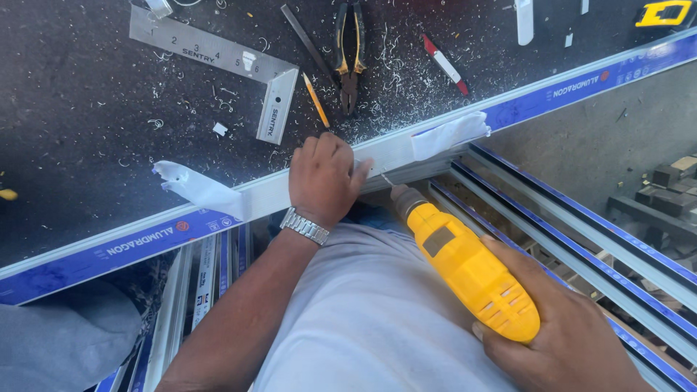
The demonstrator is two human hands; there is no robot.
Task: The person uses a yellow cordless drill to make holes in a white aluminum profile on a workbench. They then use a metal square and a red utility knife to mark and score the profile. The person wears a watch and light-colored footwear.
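My left hand (324, 178), with a metal watch on its wrist, presses down on a long aluminium profile (268, 194) that runs along the edge of a dark workbench. The profile's blue protective film is peeled back in white flaps on both sides of the hand. My right hand (563, 330) grips a yellow electric drill (468, 270). The drill's bit touches the side of the bare profile just right of my left fingers.
On the bench lie a steel try square (221, 58), a pencil (315, 100), pliers (349, 54), a red-and-white marker (446, 65) and many metal shavings. More blue-filmed profiles (581, 232) are stacked below the bench at right and left.
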